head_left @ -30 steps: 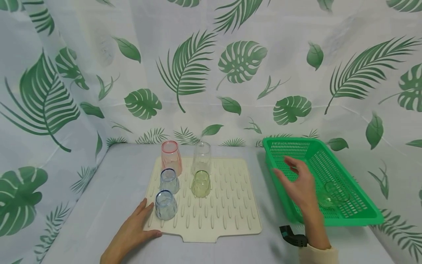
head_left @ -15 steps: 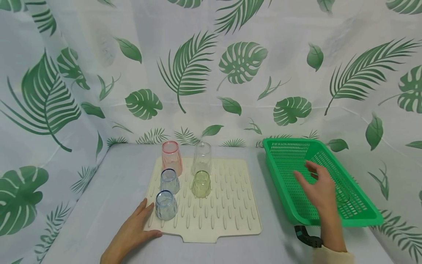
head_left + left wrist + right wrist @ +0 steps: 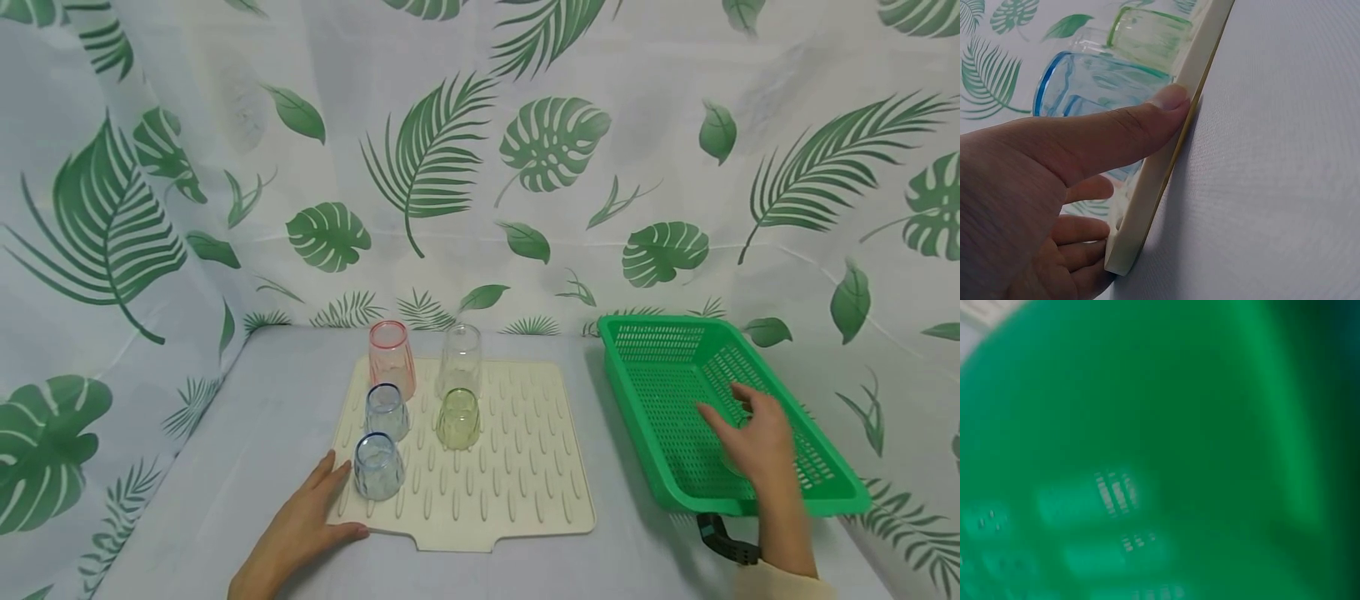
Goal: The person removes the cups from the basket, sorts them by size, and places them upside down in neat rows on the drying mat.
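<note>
My left hand [image 3: 303, 508] rests at the front left corner of a cream drying mat [image 3: 525, 518]; in the left wrist view its thumb [image 3: 1129, 134] presses the mat's front edge. Right beside those fingers stands a blue-rimmed glass [image 3: 378, 468], with another blue-rimmed glass [image 3: 387, 414] behind it. Farther back are a tall pink-rimmed glass [image 3: 392, 362] and a tall clear glass [image 3: 460, 362]. A yellow-green glass [image 3: 458, 421] sits before the clear one. My right hand [image 3: 761, 442] reaches over a green basket [image 3: 637, 425], thumb and fingers apart. It mostly hides the glassware in the basket.
A white cloth covers the table [image 3: 247, 400]. Behind it hangs a leaf-patterned curtain [image 3: 450, 283]. The basket's raised rim surrounds the right hand's area, and a black wrist device [image 3: 727, 542] shows by the right wrist. The right wrist view is blurred green.
My right hand has moved rightward over the basket, toward the glassware at its near right, which it now largely covers. The left hand, mat and glasses on it have stayed put.
</note>
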The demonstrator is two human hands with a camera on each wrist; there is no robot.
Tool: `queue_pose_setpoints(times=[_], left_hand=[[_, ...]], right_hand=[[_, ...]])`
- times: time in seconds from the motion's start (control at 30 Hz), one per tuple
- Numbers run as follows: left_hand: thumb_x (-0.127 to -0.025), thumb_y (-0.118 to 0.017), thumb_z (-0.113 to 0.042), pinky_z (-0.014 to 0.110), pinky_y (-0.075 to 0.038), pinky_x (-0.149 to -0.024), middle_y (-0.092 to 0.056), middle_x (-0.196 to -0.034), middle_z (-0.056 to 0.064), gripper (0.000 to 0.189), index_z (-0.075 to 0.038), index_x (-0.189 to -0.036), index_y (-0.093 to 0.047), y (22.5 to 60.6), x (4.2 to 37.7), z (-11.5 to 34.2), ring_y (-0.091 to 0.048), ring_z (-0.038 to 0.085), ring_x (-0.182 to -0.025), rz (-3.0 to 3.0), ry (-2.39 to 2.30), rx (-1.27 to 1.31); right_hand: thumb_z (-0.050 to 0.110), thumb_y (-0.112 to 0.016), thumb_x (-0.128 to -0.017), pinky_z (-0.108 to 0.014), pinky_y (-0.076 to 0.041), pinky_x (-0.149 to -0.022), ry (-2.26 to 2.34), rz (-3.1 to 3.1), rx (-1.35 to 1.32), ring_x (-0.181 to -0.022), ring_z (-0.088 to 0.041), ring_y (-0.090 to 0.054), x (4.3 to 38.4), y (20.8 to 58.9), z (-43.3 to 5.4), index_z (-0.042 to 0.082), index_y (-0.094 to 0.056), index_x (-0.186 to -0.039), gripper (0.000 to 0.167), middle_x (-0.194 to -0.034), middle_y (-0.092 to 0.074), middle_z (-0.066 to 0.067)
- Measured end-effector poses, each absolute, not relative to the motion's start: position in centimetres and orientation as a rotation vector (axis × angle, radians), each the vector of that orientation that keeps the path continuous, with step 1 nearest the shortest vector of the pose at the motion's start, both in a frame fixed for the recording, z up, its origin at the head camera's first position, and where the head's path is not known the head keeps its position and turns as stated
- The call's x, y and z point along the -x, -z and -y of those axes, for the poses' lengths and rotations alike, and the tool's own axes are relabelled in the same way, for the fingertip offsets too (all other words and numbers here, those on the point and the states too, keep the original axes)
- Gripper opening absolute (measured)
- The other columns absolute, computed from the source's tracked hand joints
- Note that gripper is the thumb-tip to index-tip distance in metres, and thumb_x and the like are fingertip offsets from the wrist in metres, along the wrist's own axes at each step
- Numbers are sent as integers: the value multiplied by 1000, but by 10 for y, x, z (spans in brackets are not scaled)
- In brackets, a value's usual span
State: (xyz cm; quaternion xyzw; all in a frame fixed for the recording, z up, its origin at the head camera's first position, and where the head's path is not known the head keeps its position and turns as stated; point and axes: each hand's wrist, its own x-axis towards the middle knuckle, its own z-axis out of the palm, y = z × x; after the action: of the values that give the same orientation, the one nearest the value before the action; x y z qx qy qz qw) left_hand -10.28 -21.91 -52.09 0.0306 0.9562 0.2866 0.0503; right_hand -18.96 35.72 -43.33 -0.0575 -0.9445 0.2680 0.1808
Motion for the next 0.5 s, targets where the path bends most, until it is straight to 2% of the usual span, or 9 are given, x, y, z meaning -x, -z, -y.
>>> queue_pose_setpoints(times=[0.17, 0.5], left_hand=[[-65, -87, -55, 62, -40, -111, -31, -158, 32, 105, 0, -146, -48, 520, 103, 219, -37, 50, -143, -2901, -879, -81], [-65, -87, -55, 63, -40, -110, -30, -159, 31, 106, -1, -147, -47, 520, 103, 218, -36, 51, -143, -2889, -893, -66]], right_hand=[[35, -62, -98, -72, -33, -103, -710, 2734, 203, -128, -58, -36, 189, 435, -371, -16, -38, -143, 72, -139, -41, -42], [40, -63, -96, -80, -29, -100, -552, 2935, 328, -125, -68, -28, 192, 437, -388, -17, -37, -142, 78, -137, -30, -51]])
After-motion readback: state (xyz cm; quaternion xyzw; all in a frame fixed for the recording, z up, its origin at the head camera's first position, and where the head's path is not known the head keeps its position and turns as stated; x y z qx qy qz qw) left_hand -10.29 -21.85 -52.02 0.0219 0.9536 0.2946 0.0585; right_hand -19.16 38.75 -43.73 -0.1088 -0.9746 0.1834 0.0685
